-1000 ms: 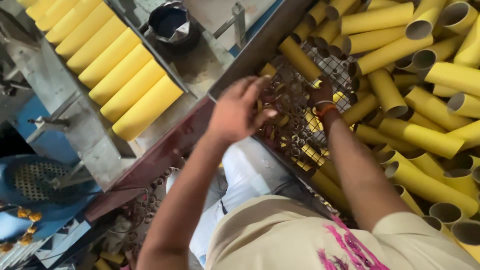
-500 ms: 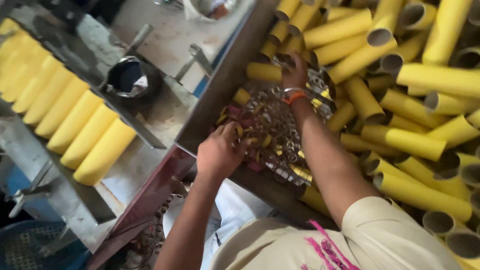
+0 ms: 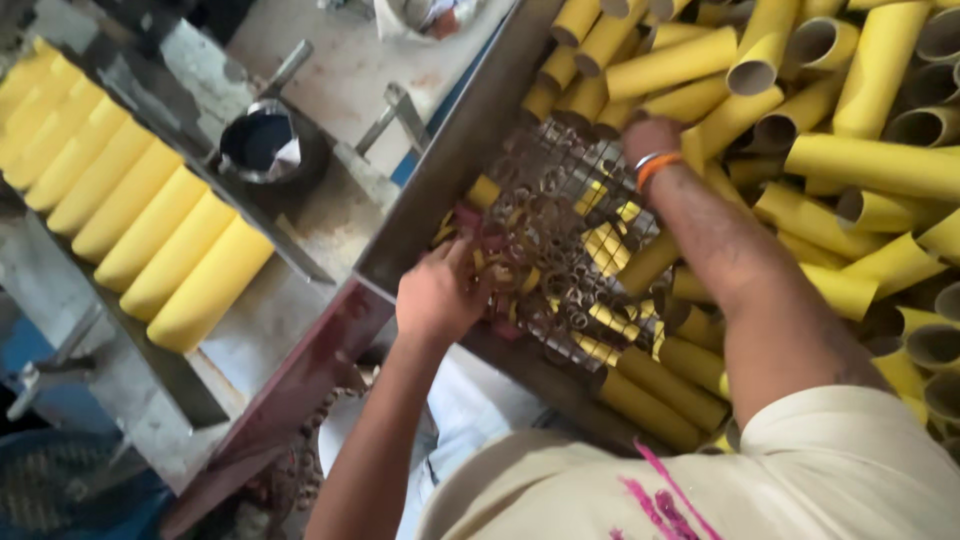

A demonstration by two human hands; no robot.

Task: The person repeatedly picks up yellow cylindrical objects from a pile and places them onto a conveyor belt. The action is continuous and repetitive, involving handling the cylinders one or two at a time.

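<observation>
Over the wire mesh [image 3: 560, 250] littered with small rings [image 3: 545, 270], the left hand [image 3: 440, 295] has come down, fingers curled onto the scraps, while the right hand [image 3: 650, 140], farther up than before, reaches among yellow tubes [image 3: 860, 165], its grip hidden.

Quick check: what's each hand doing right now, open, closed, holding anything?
Left hand: fingers bent, resting on the wire mesh tray; grip cannot be told.
Right hand: at tray's far edge among yellow tubes; cannot tell.
</observation>
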